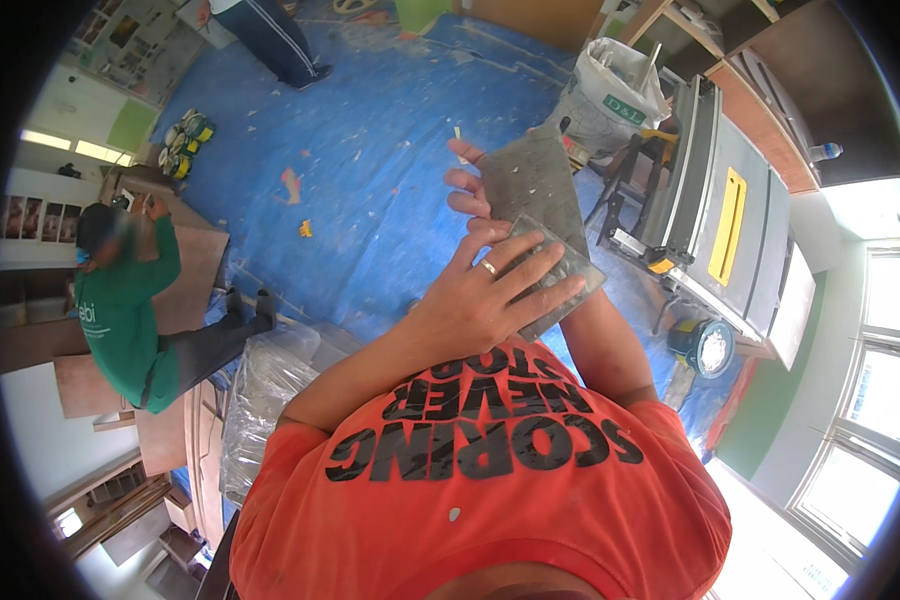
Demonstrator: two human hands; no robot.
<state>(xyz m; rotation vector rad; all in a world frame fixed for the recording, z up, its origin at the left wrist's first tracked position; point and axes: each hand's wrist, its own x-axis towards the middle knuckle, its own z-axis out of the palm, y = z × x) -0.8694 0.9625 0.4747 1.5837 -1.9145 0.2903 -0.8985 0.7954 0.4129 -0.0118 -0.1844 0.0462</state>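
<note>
My left hand [500, 285], with a ring on one finger, lies over a small grey rectangular plate [544, 322]. Its fingers stretch across the plate's face and the thumb is at the edge. Below that, my right hand [466, 188] supports a larger flat grey plate [538, 180] from underneath. Fingertips of this hand curl out past the plate's left edge, and its palm is hidden. The small plate overlaps the near end of the large one. Light specks dot the surfaces of both; their material I cannot tell. Both hands are in front of my chest.
A table saw [705, 200] stands to the right, beside a white sack [615, 100] and a bucket [705, 348]. Blue sheeting [360, 130] covers the floor. At left, a person in green [130, 310] sits near boards; another person's legs [270, 40] are far off. Plastic-wrapped material [265, 400] lies near left.
</note>
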